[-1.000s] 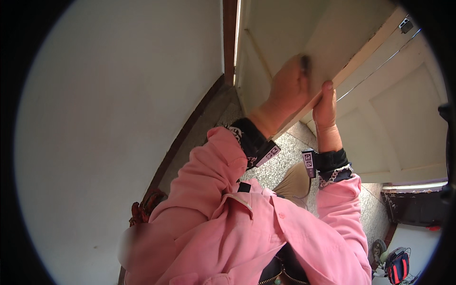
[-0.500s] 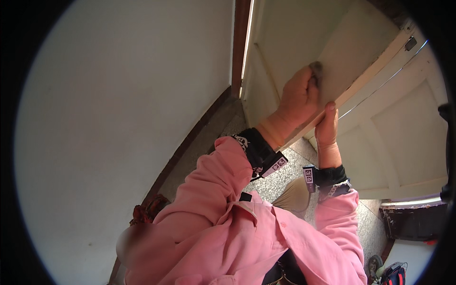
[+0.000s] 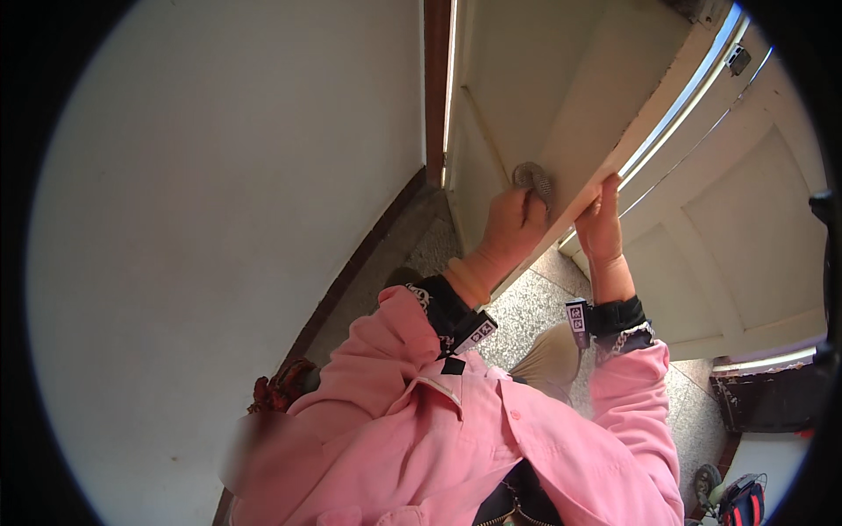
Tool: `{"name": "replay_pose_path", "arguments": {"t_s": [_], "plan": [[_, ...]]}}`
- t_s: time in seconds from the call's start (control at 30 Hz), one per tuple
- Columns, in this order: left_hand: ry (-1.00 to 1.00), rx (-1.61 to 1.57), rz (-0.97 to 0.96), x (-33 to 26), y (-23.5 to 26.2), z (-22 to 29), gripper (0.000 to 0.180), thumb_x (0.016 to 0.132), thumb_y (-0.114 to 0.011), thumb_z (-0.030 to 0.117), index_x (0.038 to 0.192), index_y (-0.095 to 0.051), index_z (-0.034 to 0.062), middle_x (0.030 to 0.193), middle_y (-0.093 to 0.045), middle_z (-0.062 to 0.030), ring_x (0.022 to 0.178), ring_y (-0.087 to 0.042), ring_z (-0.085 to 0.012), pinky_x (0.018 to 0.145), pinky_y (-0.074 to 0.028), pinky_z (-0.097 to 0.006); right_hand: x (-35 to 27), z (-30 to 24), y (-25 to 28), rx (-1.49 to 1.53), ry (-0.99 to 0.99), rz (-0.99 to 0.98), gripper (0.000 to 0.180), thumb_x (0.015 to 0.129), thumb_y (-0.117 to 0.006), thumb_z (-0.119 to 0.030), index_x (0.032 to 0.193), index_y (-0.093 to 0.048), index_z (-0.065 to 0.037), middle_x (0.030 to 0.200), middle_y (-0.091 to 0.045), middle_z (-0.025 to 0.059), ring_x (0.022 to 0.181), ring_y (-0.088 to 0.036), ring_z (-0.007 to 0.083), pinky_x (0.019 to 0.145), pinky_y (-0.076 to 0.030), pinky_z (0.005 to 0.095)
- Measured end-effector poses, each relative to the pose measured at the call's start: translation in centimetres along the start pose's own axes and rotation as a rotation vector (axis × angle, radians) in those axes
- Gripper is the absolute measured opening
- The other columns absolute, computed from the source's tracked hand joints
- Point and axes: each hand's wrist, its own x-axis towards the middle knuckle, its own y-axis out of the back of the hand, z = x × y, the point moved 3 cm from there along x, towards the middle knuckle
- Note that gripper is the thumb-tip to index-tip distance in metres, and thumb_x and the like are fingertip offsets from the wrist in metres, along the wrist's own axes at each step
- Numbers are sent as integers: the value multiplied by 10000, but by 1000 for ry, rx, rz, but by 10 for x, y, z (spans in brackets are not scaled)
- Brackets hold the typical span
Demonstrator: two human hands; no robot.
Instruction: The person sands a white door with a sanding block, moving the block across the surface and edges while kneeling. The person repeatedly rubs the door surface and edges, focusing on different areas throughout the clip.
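My left hand (image 3: 516, 221) is closed on a grey, mesh-like scouring pad (image 3: 533, 178), pressed against the inner face of a cream door (image 3: 583, 105). The fingers curl under, so part of the pad is hidden. My right hand (image 3: 601, 223) holds the door's free edge, its thumb up along the edge and its fingers partly hidden behind. The door stands open at an angle between my two arms.
A white wall (image 3: 228, 193) with a dark skirting runs along the left. Another cream panelled door (image 3: 737, 228) stands at the right. Speckled floor (image 3: 526, 307) shows below. A dark bag with red trim (image 3: 744, 501) lies at the lower right.
My left hand has moved down and to the left over the door face with the pad. The door has swung a little, widening the gap beside the other door. My right hand still holds its edge.
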Motion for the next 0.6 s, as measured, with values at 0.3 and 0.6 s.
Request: {"name": "replay_pose_path", "arguments": {"t_s": [0.3, 0.6], "plan": [[-3, -81, -152, 42, 19, 62, 198, 996, -493, 103, 930, -647, -3, 643, -630, -107, 562, -634, -186, 528, -460, -323, -8, -40, 0, -284, 300, 264, 566, 1010, -628, -428, 1334, -593, 35, 1198, -680, 114, 1042, -689, 200, 965, -526, 340], [49, -350, -452, 38, 10, 60, 306, 1056, -436, 198, 1146, -624, -26, 960, -696, -115, 777, -679, -167, 751, -542, -300, -14, -39, -29, -471, 297, 48, 378, 905, -656, 87, 1276, -624, 18, 1090, -685, 36, 975, -642, 81, 853, -535, 240]]}}
